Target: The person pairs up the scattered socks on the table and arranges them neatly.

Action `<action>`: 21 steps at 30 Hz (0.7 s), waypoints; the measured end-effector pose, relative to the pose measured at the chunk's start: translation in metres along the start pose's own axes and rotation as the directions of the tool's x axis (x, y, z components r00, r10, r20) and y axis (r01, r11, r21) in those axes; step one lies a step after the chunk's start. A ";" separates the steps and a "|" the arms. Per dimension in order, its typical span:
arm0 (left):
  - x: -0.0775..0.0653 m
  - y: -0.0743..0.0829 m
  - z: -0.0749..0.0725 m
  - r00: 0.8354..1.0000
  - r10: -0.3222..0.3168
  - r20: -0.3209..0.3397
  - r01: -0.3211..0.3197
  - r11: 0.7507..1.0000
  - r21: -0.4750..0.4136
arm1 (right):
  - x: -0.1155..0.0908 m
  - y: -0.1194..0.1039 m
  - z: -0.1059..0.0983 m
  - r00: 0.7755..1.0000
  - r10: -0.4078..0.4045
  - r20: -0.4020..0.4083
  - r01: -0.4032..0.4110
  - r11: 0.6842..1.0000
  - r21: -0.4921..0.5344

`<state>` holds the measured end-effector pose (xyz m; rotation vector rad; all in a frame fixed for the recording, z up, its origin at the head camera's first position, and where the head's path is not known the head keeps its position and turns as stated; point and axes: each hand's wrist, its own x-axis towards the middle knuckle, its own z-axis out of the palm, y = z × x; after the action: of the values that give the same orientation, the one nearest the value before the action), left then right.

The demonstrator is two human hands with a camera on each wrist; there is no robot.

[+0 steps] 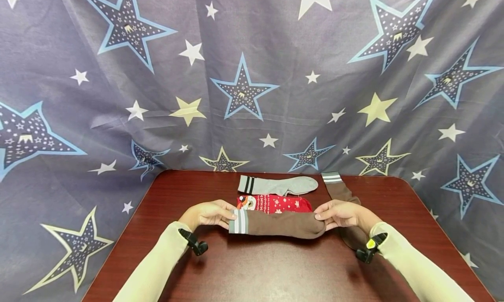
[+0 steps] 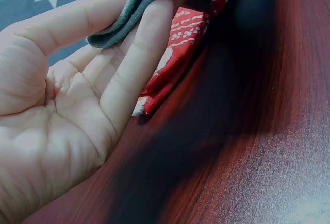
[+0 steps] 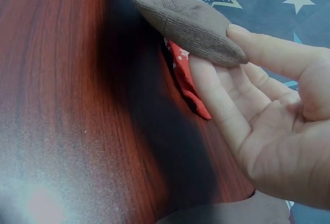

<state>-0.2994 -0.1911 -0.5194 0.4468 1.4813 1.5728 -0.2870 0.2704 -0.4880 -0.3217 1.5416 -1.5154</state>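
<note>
A brown sock (image 1: pixel 281 223) with a grey-and-white striped cuff is stretched level between both hands, above the table. My left hand (image 1: pixel 212 214) pinches its cuff between thumb and fingers; the left wrist view shows the grey cuff edge (image 2: pixel 124 23) folded in that grip. At the other end my right hand (image 1: pixel 342 214) pinches the toe (image 3: pixel 216 46). Behind the held sock lies a red patterned sock (image 1: pixel 283 203), partly covered by it in the head view. A second brown sock (image 1: pixel 339 189) lies at the right, partly hidden behind my right hand and wrist.
A light grey sock (image 1: pixel 271 186) with black cuff stripes lies farther back on the dark red wooden table (image 1: pixel 260 271). A star-patterned curtain (image 1: pixel 252 135) hangs right behind the table's back edge. Dark shadows fall across the wood in both wrist views.
</note>
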 end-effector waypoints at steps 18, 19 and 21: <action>-0.003 0.001 0.002 0.999 0.020 0.025 -0.018 0.999 -0.046 | -0.006 0.000 0.001 1.000 0.008 0.014 -0.008 1.000 0.001; -0.003 0.000 0.002 0.999 0.019 0.028 -0.018 0.999 -0.046 | -0.006 0.000 0.001 1.000 0.008 0.020 -0.008 1.000 0.002; -0.002 -0.001 0.003 0.999 0.021 0.030 -0.020 0.999 -0.042 | -0.007 0.000 0.001 0.999 0.012 0.029 -0.012 1.000 0.004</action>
<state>-0.2958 -0.1916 -0.5188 0.4610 1.4222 1.6031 -0.2826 0.2751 -0.4853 -0.3306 1.5149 -1.4980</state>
